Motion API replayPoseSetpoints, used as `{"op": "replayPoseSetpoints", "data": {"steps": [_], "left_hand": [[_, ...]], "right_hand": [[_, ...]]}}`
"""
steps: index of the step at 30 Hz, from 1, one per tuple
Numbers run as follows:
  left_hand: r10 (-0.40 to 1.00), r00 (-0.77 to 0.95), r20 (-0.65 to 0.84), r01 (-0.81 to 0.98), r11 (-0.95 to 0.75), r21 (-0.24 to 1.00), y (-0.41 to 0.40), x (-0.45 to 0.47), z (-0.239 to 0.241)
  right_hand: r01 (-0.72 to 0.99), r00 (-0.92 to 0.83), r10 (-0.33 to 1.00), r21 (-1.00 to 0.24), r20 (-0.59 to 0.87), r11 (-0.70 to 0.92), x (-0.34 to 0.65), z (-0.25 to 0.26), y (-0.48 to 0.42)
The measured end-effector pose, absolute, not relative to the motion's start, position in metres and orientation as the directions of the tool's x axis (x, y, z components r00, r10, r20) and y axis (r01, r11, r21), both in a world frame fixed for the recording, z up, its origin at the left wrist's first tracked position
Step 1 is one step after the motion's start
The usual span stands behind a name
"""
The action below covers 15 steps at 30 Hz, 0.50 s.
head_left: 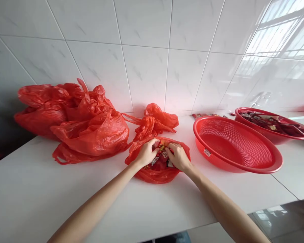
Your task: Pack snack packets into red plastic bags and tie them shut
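White and smooth, the counter (96,209) has its front edge nearest. Something blue (181,237) peeks out under that edge, mostly cut off and hard to make out. Two bare arms reach in over the edge to an open red bag (155,178) near the middle of the counter. Small shiny packets (164,154) lie inside it.

The left hand (148,153) is in the bag's mouth on the left, its thumb and fingers bent and a little apart. The right hand (177,156) is in the mouth on the right, fingers curled down and close together. Both touch the packets, but the fingertips are partly hidden, so I cannot tell whether either one pinches a packet.

To the right, near the counter's front edge, sits a red basket (233,143) with little holes. To the left, big lumpy red bags (91,133) fill the back left corner; what is in them is hidden. Behind the open bag, a crumpled red bag (157,119) lies by the back edge.

Farther right, another basket (278,135) holds dark packets (273,124), too jumbled to tell apart. A few loose packets (205,115) lie along the back edge, partly hidden by the nearer basket. Last come the wall tiles (144,74).
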<state>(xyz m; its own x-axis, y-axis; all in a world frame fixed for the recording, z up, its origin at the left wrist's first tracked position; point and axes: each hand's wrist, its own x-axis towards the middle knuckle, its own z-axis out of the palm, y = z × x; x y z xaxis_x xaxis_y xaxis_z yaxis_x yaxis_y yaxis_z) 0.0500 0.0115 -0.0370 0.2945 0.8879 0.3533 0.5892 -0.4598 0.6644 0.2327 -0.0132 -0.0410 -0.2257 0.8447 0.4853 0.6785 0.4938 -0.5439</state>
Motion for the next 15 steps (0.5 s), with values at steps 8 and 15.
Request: {"op": "replayPoseSetpoints", "data": {"steps": [8,15], "left_hand": [[0.847,0.237,0.476,0.501,-0.526,0.687,0.000,0.037,-0.038],[0.860,0.336,0.384,0.377,-0.497,0.782,-0.017,0.046,-0.020]], "right_hand": [[0.636,-0.151,0.845,-0.604,0.514,0.481,0.228,-0.034,-0.018],[0.473,-0.102,0.864,-0.740,0.493,0.478,0.224,-0.028,-0.028]]}}
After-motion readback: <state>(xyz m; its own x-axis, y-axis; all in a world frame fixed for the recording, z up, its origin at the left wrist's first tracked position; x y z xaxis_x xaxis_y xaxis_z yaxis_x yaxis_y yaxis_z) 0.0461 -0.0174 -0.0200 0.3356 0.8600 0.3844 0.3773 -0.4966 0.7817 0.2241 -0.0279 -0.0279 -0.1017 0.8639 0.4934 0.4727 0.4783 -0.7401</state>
